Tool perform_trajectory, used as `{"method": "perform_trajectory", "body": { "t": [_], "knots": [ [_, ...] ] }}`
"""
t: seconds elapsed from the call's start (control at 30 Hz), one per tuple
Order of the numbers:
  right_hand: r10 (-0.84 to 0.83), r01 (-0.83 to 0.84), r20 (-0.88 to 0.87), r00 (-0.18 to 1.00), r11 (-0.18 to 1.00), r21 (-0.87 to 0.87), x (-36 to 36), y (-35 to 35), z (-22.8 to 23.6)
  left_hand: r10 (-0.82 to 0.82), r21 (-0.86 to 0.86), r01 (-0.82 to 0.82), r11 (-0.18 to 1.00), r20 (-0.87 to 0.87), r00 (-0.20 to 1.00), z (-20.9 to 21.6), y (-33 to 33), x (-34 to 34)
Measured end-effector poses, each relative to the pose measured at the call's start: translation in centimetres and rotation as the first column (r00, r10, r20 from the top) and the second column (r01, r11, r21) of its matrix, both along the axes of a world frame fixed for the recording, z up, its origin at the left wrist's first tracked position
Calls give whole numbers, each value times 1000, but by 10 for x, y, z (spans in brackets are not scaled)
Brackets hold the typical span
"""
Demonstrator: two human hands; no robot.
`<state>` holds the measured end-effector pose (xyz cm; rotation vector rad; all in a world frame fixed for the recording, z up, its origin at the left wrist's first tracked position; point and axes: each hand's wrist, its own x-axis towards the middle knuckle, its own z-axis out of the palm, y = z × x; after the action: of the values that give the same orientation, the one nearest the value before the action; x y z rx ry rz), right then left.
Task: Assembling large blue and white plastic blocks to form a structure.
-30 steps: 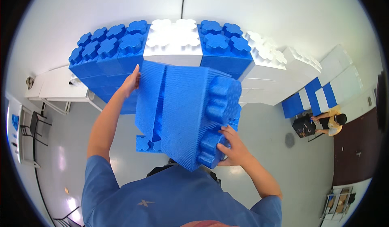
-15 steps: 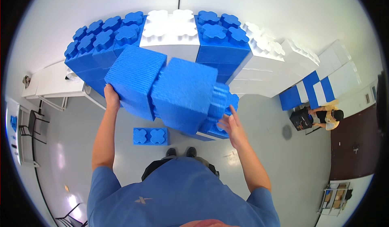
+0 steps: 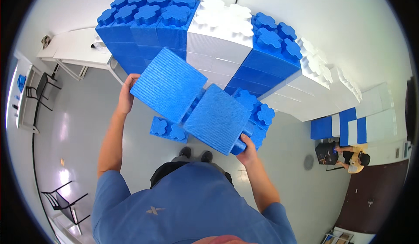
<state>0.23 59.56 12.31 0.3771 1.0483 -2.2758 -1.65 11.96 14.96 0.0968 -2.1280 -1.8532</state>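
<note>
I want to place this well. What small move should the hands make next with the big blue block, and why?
Probably lift it a little higher toward the wall. The left hand and right hand grip the block at opposite ends, but it sits tilted, below the wall's studded top.

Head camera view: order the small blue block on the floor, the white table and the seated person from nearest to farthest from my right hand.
From the right hand:
1. Small blue block on the floor, just to its left, beside the shoes.
2. Seated person, off to the right by the dark door.
3. White table, far upper left against the wall.
</note>
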Motion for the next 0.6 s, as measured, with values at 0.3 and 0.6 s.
{"method": "perform_trajectory", "body": {
  "t": [0.3,0.6],
  "knots": [
    [-41,117,-267,963,954,274,-2,-46,36,196,-143,-148,979,430,881,8,13,-1],
    [-133,360,-458,879,816,453,0,67,78,384,11,-421,907,386,839,-3,-73,26]
  ]
}}
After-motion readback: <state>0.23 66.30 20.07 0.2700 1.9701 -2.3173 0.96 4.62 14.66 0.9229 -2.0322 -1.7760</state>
